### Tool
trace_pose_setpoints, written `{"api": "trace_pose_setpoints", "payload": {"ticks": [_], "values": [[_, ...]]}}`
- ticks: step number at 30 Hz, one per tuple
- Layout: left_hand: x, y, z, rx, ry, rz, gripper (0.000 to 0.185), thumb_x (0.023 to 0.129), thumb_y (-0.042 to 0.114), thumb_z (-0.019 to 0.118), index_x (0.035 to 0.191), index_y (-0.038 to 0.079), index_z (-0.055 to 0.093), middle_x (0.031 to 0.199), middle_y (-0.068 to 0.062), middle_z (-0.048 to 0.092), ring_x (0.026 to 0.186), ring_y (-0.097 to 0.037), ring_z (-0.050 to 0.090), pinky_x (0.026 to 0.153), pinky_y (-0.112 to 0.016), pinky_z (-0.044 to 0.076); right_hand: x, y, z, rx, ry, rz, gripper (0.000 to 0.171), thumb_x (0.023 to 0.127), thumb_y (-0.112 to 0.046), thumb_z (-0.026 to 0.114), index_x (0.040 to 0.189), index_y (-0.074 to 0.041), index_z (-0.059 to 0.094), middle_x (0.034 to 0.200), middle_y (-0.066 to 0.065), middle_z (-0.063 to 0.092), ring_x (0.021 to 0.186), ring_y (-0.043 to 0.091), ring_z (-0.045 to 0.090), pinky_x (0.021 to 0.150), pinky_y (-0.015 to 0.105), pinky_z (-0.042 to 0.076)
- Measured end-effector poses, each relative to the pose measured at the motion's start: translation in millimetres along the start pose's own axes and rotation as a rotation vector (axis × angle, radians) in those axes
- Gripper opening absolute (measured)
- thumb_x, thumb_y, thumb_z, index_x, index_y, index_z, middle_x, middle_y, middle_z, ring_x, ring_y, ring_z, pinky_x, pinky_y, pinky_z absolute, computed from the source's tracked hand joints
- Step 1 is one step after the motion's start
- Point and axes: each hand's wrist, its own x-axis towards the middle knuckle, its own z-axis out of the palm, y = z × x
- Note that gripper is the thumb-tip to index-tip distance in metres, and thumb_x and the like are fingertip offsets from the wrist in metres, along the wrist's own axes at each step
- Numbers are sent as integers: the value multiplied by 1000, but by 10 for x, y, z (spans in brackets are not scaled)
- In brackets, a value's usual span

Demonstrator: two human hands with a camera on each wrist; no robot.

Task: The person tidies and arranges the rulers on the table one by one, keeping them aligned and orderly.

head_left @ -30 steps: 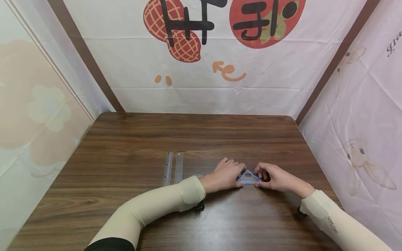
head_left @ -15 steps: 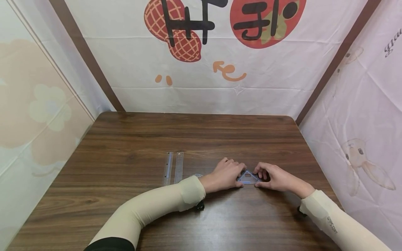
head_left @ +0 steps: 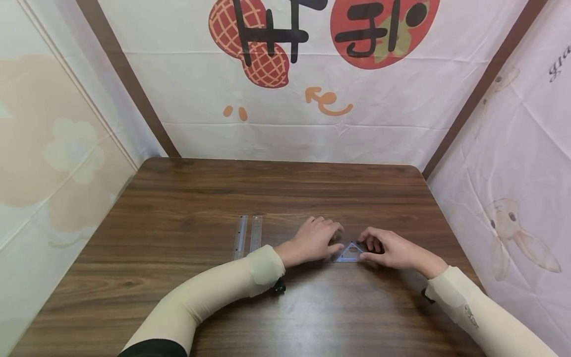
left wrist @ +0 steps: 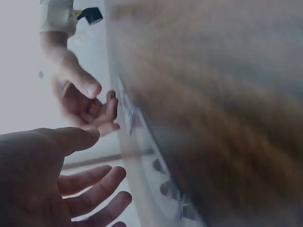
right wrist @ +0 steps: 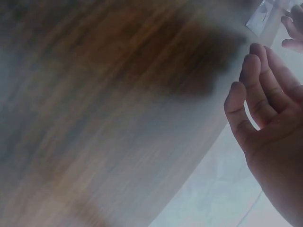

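A clear set square (head_left: 350,253) with blue edges lies flat on the dark wooden table, between the two hands. The left hand (head_left: 314,240) hovers just left of it, fingers loosely bent and apart from it, with nothing in its grasp. On the other side, the right hand (head_left: 391,251) has its thumb and fingers curved around the right corner, which it partly covers. Whether the thumb touches the set square cannot be told. In the right wrist view the right hand's fingers (right wrist: 251,94) are loosely bent, with nothing seen between them.
Two clear straight rulers, a blue-striped ruler (head_left: 241,235) and a plain ruler (head_left: 256,233), lie side by side left of the left hand, their near ends by the left sleeve (head_left: 227,282). Printed cloth walls (head_left: 285,139) enclose the table (head_left: 200,193) at the back and sides.
The left hand has come off the set square and shifted up and left. The right hand's fingers have loosened and risen slightly. The protractor edge seen earlier is now hidden by the left arm.
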Motion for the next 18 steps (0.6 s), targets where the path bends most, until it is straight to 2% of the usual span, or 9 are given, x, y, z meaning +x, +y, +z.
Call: {"api": "trace_pose_setpoints", "payload": {"ticks": [5, 8, 11, 15, 18], "values": [[-37, -192, -87, -13, 6, -60, 44, 105, 50, 68, 139, 23, 69, 134, 3, 71, 123, -21, 64, 108, -43, 48, 62, -23, -58, -44, 55, 0, 37, 102, -35, 77, 125, -8, 66, 95, -6, 63, 82, 13, 59, 73, 32, 52], [-74, -317, -130, -31, 20, -85, 45, 105, 50, 68, 140, 21, 69, 135, 2, 70, 125, -23, 64, 109, -45, 48, 100, -28, -92, -76, 97, -6, 37, 101, -33, 79, 125, -8, 67, 102, -2, 66, 89, 15, 62, 77, 36, 55], [-114, -447, -172, -34, 47, -104, 47, 105, 50, 68, 140, 19, 69, 135, 0, 70, 126, -25, 63, 110, -47, 47, 133, -18, -121, -121, 135, -8, 37, 101, -32, 79, 126, -7, 68, 112, 2, 68, 100, 21, 65, 87, 47, 56], [-165, -627, -229, -26, 80, -149, 50, 104, 51, 69, 141, 17, 68, 140, -3, 68, 131, -28, 61, 115, -50, 44, 181, 3, -157, -165, 177, -4, 39, 102, -34, 78, 128, -8, 68, 123, 7, 69, 114, 30, 65, 101, 61, 48], [-211, -780, -252, -15, 104, -177, 54, 103, 53, 69, 143, 16, 67, 143, -5, 67, 135, -30, 60, 118, -51, 42, 206, 15, -185, -174, 198, 12, 42, 102, -34, 77, 132, -6, 66, 127, 11, 68, 120, 35, 63, 106, 65, 43]]}}
